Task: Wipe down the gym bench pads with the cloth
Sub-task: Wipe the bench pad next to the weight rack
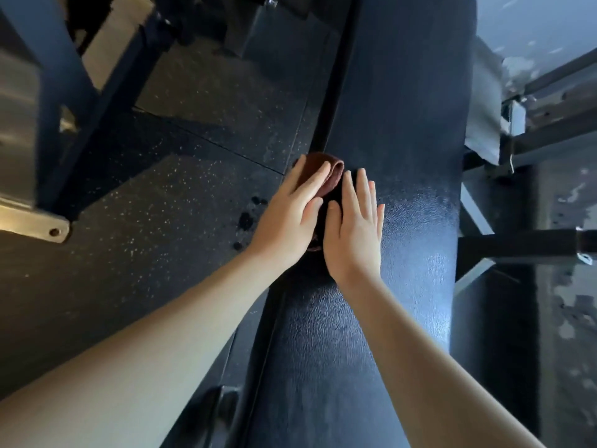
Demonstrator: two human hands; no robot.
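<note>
Speckled black rubber floor (155, 195) ran from 7 to 11 o'clock, tile seams visible. Dark blue steel upright (61, 92) stood at 10, with its bare metal foot plate (38, 223), one bolt, at 9. Dark spots (245, 218) sat on the floor just left of centre. Grey metal rails (549, 124) were at 2 to 3.

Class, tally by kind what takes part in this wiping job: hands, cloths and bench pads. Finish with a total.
Hands: 2, left hand and right hand
Cloths: 1, brown cloth
Pads: 1, bench pad
Total: 4
</note>
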